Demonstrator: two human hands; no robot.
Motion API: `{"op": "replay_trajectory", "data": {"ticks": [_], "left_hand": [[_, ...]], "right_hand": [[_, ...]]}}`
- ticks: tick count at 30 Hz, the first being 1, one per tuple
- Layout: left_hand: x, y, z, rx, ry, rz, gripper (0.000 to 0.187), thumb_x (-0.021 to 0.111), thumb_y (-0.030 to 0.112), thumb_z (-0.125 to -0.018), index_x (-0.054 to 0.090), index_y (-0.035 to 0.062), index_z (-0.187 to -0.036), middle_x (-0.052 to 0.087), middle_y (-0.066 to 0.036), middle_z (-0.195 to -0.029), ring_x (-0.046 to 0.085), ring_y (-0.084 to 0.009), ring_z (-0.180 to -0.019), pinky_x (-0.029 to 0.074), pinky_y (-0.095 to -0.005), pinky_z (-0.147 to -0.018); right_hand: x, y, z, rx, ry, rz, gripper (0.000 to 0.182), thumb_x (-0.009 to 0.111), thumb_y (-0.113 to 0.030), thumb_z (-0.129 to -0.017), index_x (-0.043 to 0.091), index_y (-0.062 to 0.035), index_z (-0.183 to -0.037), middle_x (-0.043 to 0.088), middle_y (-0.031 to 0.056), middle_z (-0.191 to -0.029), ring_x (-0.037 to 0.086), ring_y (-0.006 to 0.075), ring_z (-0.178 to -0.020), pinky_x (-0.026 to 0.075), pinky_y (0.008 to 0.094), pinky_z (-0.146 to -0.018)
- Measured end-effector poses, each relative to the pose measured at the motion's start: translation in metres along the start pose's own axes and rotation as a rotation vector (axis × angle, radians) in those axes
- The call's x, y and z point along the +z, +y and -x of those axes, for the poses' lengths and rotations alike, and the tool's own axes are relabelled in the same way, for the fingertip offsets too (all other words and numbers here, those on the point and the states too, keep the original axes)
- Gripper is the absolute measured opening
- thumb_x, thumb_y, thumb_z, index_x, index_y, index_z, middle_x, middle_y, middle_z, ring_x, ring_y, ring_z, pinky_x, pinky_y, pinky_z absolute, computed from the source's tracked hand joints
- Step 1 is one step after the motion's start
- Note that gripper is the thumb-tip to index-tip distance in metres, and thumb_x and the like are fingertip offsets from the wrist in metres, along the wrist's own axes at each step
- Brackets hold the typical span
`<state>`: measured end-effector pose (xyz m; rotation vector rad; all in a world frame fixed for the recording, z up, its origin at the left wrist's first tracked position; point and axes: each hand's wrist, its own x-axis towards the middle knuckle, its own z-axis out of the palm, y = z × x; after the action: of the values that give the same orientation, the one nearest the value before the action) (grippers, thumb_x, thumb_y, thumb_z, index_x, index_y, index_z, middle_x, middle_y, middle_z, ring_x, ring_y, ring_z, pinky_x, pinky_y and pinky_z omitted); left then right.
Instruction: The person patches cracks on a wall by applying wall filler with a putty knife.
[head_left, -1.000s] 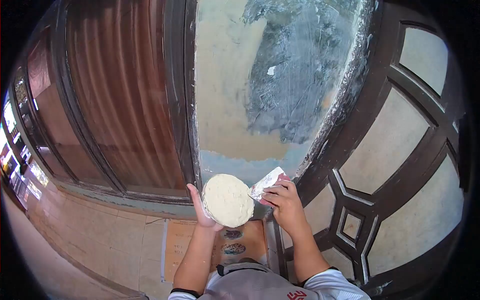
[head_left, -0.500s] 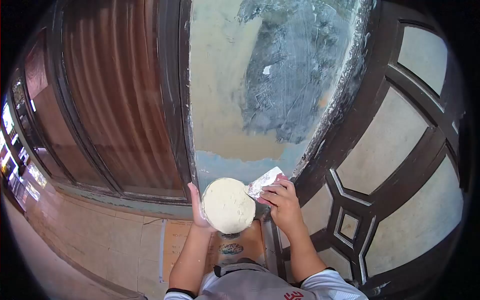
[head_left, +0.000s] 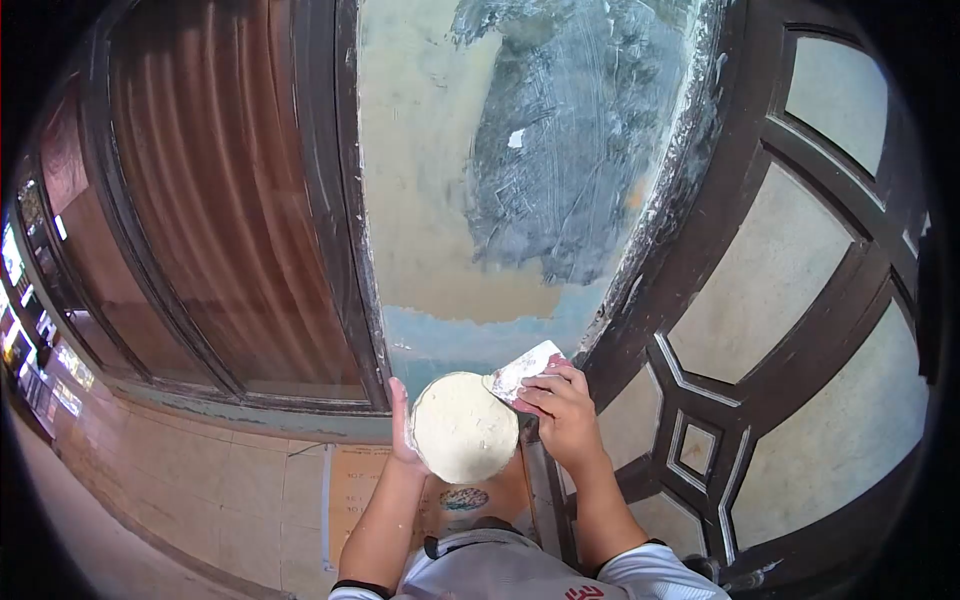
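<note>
My left hand [head_left: 401, 440] supports a round, cream-coloured mass of putty [head_left: 466, 430] from the left and below. Its thumb points up along the side, while its other fingers are hidden underneath. The putty's top is nearly flat, with small dents; whether a dish lies under it cannot be made out. In my right hand [head_left: 564, 408] is a red putty scraper [head_left: 527, 374], its face smeared with white putty. The scraper's left corner is at the upper right edge of the round mass. Both hands are held low in front of the wall panel [head_left: 450, 280].
The wall panel carries grey, beige and pale blue patches. A dark-framed glass pane with a brown curtain [head_left: 210, 200] stands left, and a dark wooden lattice [head_left: 755, 425] with pale panels stands right. Below lie floor tiles [head_left: 240, 490] and a printed cardboard sheet [head_left: 352, 490].
The putty in my left hand sits slightly lower and further right in view. The scraper's corner now overlaps its upper right edge more. The wall has shifted left in view.
</note>
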<state>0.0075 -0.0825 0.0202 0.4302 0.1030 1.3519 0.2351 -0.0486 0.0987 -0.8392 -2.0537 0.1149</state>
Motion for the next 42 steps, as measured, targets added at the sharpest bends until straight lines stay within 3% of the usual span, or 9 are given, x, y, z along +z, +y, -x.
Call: {"op": "replay_trajectory", "data": {"ticks": [14, 20, 29, 31, 34, 35, 39, 40, 42], "left_hand": [[-0.009, -0.024, 0.007, -0.101, -0.147, 0.243, 0.112, 0.024, 0.089, -0.090, 0.047, -0.0035, -0.148, 0.054, -0.023, -0.148, 0.057, -0.0389, -0.131, 0.046, -0.0540, -0.110], [-0.036, -0.032, 0.018, 0.095, -0.054, 0.188, 0.110, 0.027, 0.088, -0.091, 0.046, -0.0046, -0.148, 0.054, -0.023, -0.147, 0.056, -0.0400, -0.131, 0.045, -0.0548, -0.111], [-0.046, -0.014, 0.028, 0.317, 0.084, 0.160, 0.108, 0.028, 0.088, -0.090, 0.055, -0.0034, -0.141, 0.060, -0.021, -0.142, 0.062, -0.0377, -0.124, 0.051, -0.0529, -0.105], [-0.050, -0.013, 0.028, 0.350, 0.073, 0.161, 0.108, 0.029, 0.088, -0.090, 0.055, -0.0036, -0.140, 0.060, -0.021, -0.141, 0.062, -0.0376, -0.123, 0.052, -0.0526, -0.105], [-0.058, -0.013, 0.025, 0.389, -0.012, 0.210, 0.108, 0.029, 0.088, -0.090, 0.057, -0.0037, -0.139, 0.061, -0.021, -0.140, 0.062, -0.0378, -0.123, 0.052, -0.0528, -0.104], [-0.055, -0.013, 0.025, 0.402, 0.078, 0.182, 0.108, 0.030, 0.088, -0.090, 0.057, -0.0036, -0.139, 0.062, -0.021, -0.139, 0.063, -0.0381, -0.122, 0.052, -0.0531, -0.104], [-0.050, -0.016, 0.019, 0.437, 0.126, 0.188, 0.108, 0.031, 0.089, -0.089, 0.057, -0.0036, -0.139, 0.063, -0.021, -0.138, 0.063, -0.0384, -0.121, 0.053, -0.0538, -0.102], [-0.049, -0.017, 0.017, 0.450, 0.125, 0.187, 0.108, 0.031, 0.089, -0.089, 0.057, -0.0036, -0.139, 0.063, -0.021, -0.138, 0.063, -0.0384, -0.121, 0.053, -0.0538, -0.102], [-0.045, -0.020, 0.016, 0.527, 0.136, 0.148, 0.104, 0.031, 0.085, -0.093, 0.060, -0.0042, -0.136, 0.064, -0.021, -0.136, 0.064, -0.0378, -0.119, 0.054, -0.0524, -0.101]], "right_hand": [[0.007, 0.009, 0.005, 0.034, 0.004, -0.082, 0.035, 0.066, 0.011, -0.076, 0.078, -0.0055, -0.104, 0.075, 0.0102, -0.111, 0.064, 0.0356, -0.115, 0.049, 0.0440, -0.104], [-0.006, 0.017, 0.002, 0.102, 0.023, 0.009, 0.035, 0.062, 0.011, -0.078, 0.077, -0.0033, -0.107, 0.076, 0.0141, -0.110, 0.069, 0.0353, -0.112, 0.051, 0.0431, -0.103], [0.006, 0.068, 0.012, 0.212, 0.125, -0.257, 0.029, 0.056, 0.011, -0.084, 0.073, 0.0009, -0.105, 0.074, 0.0177, -0.104, 0.072, 0.0305, -0.100, 0.054, 0.0375, -0.092], [0.011, 0.088, 0.015, 0.409, 0.097, -0.294, 0.015, 0.063, 0.005, -0.092, 0.070, 0.0012, -0.104, 0.074, 0.0129, -0.096, 0.070, 0.0194, -0.088, 0.055, 0.0314, -0.081], [0.039, 0.160, 0.029, 0.652, 0.107, -0.516, 0.009, 0.070, -0.005, -0.096, 0.068, 0.0003, -0.102, 0.072, 0.0058, -0.091, 0.066, 0.0116, -0.083, 0.053, 0.0280, -0.076], [0.044, 0.181, 0.031, 0.670, 0.105, -0.549, 0.013, 0.073, -0.007, -0.095, 0.067, -0.0003, -0.105, 0.070, 0.0019, -0.092, 0.063, 0.0092, -0.081, 0.052, 0.0257, -0.074], [0.051, 0.234, 0.009, 0.815, 0.188, -0.556, 0.020, 0.079, -0.011, -0.092, 0.067, 0.0014, -0.102, 0.071, 0.0025, -0.093, 0.064, 0.0098, -0.081, 0.052, 0.0267, -0.076], [0.046, 0.236, -0.007, 0.776, 0.193, -0.552, 0.024, 0.081, -0.014, -0.090, 0.067, 0.0022, -0.101, 0.072, 0.0039, -0.091, 0.064, 0.0121, -0.081, 0.053, 0.0299, -0.077], [0.048, 0.281, -0.028, 0.409, 0.191, -0.124, 0.036, 0.086, -0.026, -0.085, 0.065, 0.0017, -0.095, 0.072, 0.0126, -0.085, 0.068, 0.0264, -0.076, 0.053, 0.0362, -0.074]]}}
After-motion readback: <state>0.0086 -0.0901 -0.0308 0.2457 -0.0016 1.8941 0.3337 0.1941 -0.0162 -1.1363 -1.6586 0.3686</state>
